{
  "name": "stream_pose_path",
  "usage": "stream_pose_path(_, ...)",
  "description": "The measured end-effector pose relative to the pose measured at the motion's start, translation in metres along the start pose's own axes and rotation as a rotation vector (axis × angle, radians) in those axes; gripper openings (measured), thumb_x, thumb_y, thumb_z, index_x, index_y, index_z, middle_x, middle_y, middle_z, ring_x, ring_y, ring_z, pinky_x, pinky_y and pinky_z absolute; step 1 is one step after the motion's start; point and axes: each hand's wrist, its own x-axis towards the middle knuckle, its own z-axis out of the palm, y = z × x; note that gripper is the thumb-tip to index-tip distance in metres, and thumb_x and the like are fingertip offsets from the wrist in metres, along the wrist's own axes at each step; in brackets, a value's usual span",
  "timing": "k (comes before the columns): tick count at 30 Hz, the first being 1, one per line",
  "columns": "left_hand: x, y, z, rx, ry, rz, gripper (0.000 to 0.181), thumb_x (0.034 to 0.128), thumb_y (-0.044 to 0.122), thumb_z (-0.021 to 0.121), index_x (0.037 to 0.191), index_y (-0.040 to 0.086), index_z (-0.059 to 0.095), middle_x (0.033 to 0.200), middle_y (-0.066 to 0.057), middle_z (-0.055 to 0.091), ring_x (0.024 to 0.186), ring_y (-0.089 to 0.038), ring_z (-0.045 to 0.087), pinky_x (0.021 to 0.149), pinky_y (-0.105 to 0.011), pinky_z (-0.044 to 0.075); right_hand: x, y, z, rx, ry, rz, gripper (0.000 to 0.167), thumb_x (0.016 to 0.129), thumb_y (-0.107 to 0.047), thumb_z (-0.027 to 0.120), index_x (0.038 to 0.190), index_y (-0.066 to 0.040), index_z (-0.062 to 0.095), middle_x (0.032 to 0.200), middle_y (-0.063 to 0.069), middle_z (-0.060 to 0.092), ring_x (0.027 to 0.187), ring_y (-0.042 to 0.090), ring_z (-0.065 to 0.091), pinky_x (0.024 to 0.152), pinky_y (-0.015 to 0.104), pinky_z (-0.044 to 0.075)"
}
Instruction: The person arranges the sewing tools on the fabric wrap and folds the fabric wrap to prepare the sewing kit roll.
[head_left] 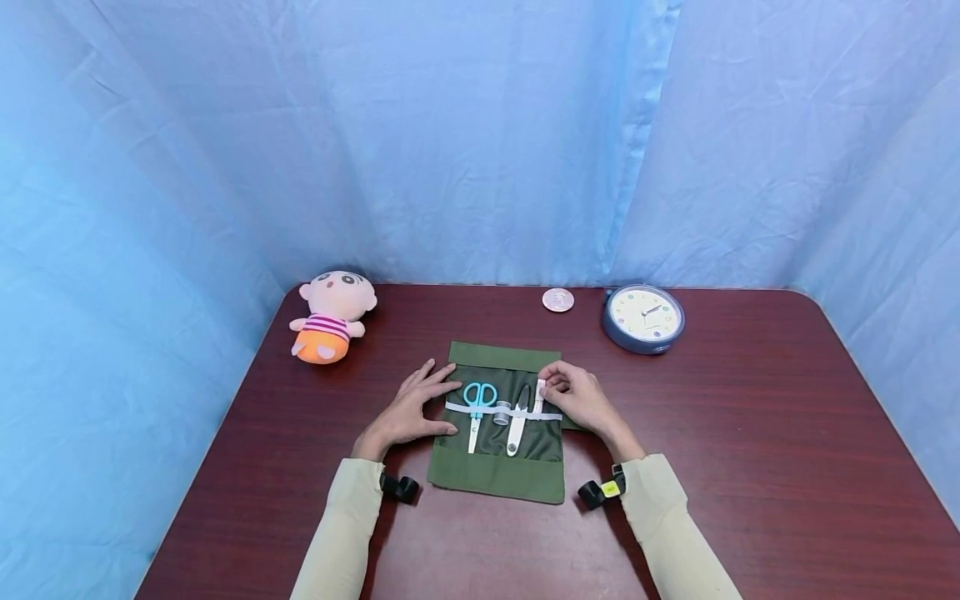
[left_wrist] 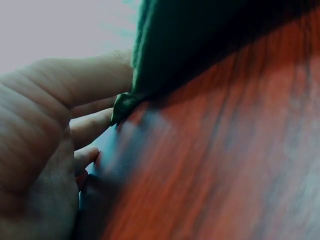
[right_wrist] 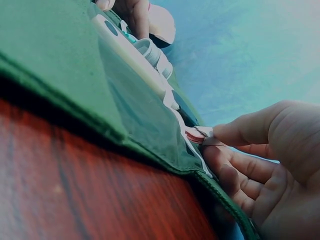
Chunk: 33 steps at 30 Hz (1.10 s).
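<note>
In the head view, the right hand (head_left: 581, 402) pinches the upper end of a white strip (head_left: 539, 397) between thumb and fingertips; below those fingertips, the strip reaches down to a pale band (head_left: 455, 407). The left hand (head_left: 408, 414) has its fingers spread and thumb well apart, touching the left edge of an unfolded green pouch (head_left: 495, 475), which lies between the hands. Under the band, going from the left fingers toward the right ones, come blue-handled scissors (head_left: 477, 408), a grey spool (head_left: 502, 413) and a white tool with a dark end (head_left: 516, 432), the last just beside the strip. Beyond the left fingers, off to the left, is a doll (head_left: 328, 317); beyond the right fingers are a round disc (head_left: 557, 300) and, further right, a clock (head_left: 643, 318).

In the left wrist view, the fingers meet the pouch's edge above the dark red table (left_wrist: 225, 165); their tips are partly hidden.

In the right wrist view, thumb and fingers close on the strip's end, which shows reddish beside the fingertips; the spool and white tool lie past it, away from the fingers.
</note>
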Motion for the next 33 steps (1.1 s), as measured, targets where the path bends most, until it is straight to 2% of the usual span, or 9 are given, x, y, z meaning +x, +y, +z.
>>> stream_pose_path(4, 0.0, 0.0, 0.0, 0.0, 0.0, -0.002, 0.069, 0.0802, 0.031, 0.084, 0.142, 0.015, 0.058, 0.165, -0.005, 0.034, 0.159, -0.035, 0.009, 0.124, -0.065, 0.015, 0.0, -0.001, -0.001, -0.006, -0.005, -0.005, 0.014, 0.092, -0.01, 0.068, 0.106, -0.007, 0.069, 0.097, 0.011, 0.073, 0.085, 0.013, 0.066, 0.077, 0.024, 0.053)
stream_pose_path(11, 0.0, 0.0, -0.001, -0.003, -0.001, -0.002, 0.07, 0.0803, 0.03, 0.084, 0.143, 0.015, 0.058, 0.165, -0.005, 0.034, 0.159, -0.035, 0.009, 0.124, -0.065, 0.014, -0.001, -0.002, 0.0, -0.076, -0.013, -0.029, 0.008, 0.091, -0.014, 0.071, 0.096, -0.01, 0.075, 0.086, 0.005, 0.074, 0.076, 0.008, 0.063, 0.071, 0.021, 0.049)
stream_pose_path(16, 0.0, -0.001, -0.001, -0.006, -0.005, -0.007, 0.07, 0.0807, 0.031, 0.084, 0.143, 0.015, 0.057, 0.165, -0.004, 0.033, 0.159, -0.035, 0.008, 0.124, -0.066, 0.014, -0.001, 0.0, 0.001, -0.106, -0.004, -0.054, 0.008, 0.091, -0.016, 0.071, 0.094, -0.011, 0.076, 0.09, 0.004, 0.071, 0.076, 0.005, 0.06, 0.071, 0.02, 0.048)
stream_pose_path(20, -0.001, -0.001, 0.0, -0.006, -0.006, -0.006, 0.07, 0.0807, 0.03, 0.084, 0.143, 0.015, 0.057, 0.165, -0.004, 0.033, 0.159, -0.035, 0.008, 0.124, -0.066, 0.014, -0.002, 0.001, 0.002, -0.138, 0.013, -0.103, 0.007, 0.09, -0.015, 0.073, 0.092, -0.011, 0.078, 0.091, 0.004, 0.069, 0.075, 0.004, 0.056, 0.07, 0.02, 0.046)
stream_pose_path(24, 0.0, 0.0, -0.001, -0.003, -0.005, -0.003, 0.07, 0.0804, 0.03, 0.084, 0.143, 0.015, 0.058, 0.165, -0.005, 0.034, 0.159, -0.036, 0.008, 0.124, -0.065, 0.014, -0.003, 0.0, 0.003, -0.168, 0.045, -0.19, 0.006, 0.088, -0.011, 0.073, 0.089, -0.009, 0.078, 0.088, 0.005, 0.067, 0.072, 0.003, 0.054, 0.066, 0.02, 0.044)
stream_pose_path(27, 0.0, 0.0, -0.001, 0.0, -0.005, -0.002, 0.07, 0.0803, 0.03, 0.084, 0.143, 0.014, 0.058, 0.165, -0.005, 0.034, 0.159, -0.036, 0.008, 0.124, -0.065, 0.014, -0.004, -0.001, 0.001, -0.176, 0.048, -0.222, 0.009, 0.088, -0.01, 0.071, 0.093, -0.006, 0.078, 0.089, 0.006, 0.068, 0.072, 0.004, 0.057, 0.066, 0.02, 0.046)
stream_pose_path(33, 0.0, 0.002, -0.001, 0.008, -0.017, -0.009, 0.069, 0.0814, 0.031, 0.083, 0.143, 0.015, 0.057, 0.165, -0.004, 0.033, 0.159, -0.036, 0.008, 0.124, -0.065, 0.015, -0.008, -0.008, -0.007, -0.228, 0.046, -0.18, 0.017, 0.091, -0.014, 0.071, 0.105, -0.006, 0.076, 0.097, 0.007, 0.072, 0.079, 0.01, 0.065, 0.071, 0.024, 0.052)
